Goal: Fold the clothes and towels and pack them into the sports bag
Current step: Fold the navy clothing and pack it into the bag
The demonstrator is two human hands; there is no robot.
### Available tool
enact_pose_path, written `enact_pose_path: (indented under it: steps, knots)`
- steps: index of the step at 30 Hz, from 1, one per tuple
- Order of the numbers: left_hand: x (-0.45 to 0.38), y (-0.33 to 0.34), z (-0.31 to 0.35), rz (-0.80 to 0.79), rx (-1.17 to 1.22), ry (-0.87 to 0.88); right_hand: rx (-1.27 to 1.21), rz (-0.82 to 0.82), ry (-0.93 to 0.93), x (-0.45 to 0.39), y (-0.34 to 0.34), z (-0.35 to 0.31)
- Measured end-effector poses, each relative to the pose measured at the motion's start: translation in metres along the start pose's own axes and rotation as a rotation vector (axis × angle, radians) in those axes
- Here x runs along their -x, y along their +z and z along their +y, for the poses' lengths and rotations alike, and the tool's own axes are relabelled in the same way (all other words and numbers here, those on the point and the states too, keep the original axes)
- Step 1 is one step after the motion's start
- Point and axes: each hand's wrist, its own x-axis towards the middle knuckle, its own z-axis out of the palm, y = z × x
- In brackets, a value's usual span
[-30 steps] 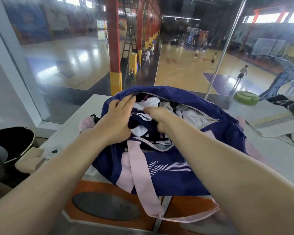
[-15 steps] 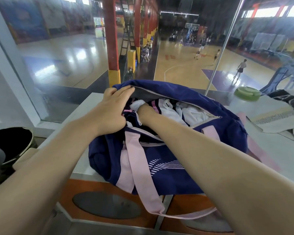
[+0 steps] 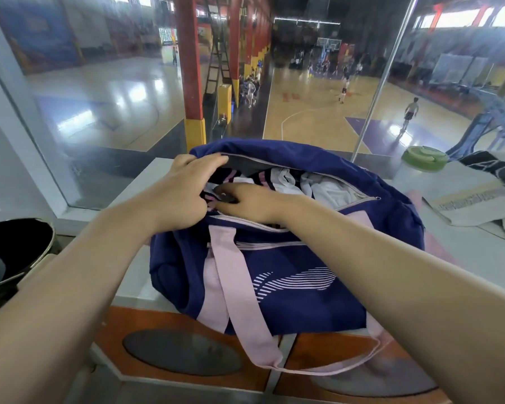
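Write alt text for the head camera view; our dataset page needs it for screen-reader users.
A person's two hands work at the open top of a navy sports bag with pink straps: the left hand holds the far edge of the opening while the right hand presses down on white and striped clothes inside. The bag sits on a white ledge overlooking an indoor basketball court.

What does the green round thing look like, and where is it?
Start at the big navy bag in the middle of the white ledge. Look up and to the right, past the bag's far end, to where the ledge meets the window. The green thing sits there: a flat round lid-like disc, the only green object, just left of a black-and-white cloth.
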Motion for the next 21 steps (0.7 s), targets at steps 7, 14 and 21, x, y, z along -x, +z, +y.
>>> enact_pose_path:
  steps: [7,14,21]
  knots:
    - [-0.002,-0.005,0.009,-0.026,0.013,-0.016,0.408,-0.142,0.015,-0.004,0.013,0.003]
    - [-0.001,-0.004,0.015,-0.024,-0.02,-0.011,0.392,-0.2,-0.014,-0.005,0.006,-0.003]
    - [0.002,-0.004,0.02,0.001,-0.137,-0.013,-0.015,-0.037,0.04,0.025,-0.015,0.002]
